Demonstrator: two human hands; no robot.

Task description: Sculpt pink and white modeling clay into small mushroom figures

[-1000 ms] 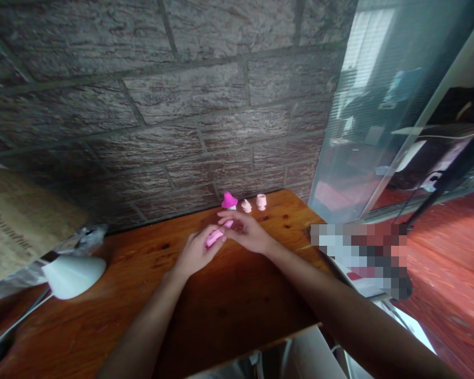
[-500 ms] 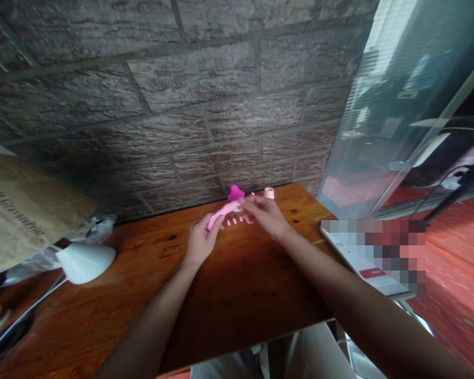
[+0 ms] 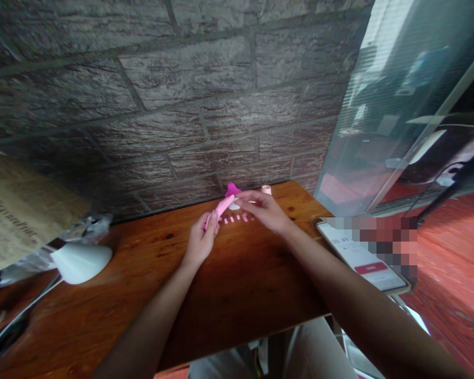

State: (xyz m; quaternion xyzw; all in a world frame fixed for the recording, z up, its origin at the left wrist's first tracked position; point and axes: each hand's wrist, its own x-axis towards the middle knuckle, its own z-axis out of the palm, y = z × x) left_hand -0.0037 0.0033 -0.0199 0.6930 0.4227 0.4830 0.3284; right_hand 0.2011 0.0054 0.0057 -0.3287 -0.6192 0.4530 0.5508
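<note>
My left hand (image 3: 200, 241) is closed around the lower end of a long pink clay roll (image 3: 220, 209), holding it tilted up over the wooden table (image 3: 229, 295). My right hand (image 3: 263, 209) pinches the roll's upper end with thumb and fingertips. Just below the hands, a row of several small pink clay pieces (image 3: 237, 219) lies on the table. Behind the roll a magenta clay mushroom (image 3: 233, 190) stands by the brick wall, and a pale pink clay cup (image 3: 266, 190) stands to its right, partly hidden by my fingers.
A white lamp head (image 3: 81, 261) lies at the table's left, with crumpled plastic (image 3: 85, 229) and a printed cardboard sheet (image 3: 19, 216) behind it. A phone (image 3: 359, 258) lies at the right edge. A glass panel (image 3: 379, 105) rises on the right.
The roll has been lifted off the table and stretched longer between both hands. Several small pink pieces, hidden a second ago, now show on the table.
</note>
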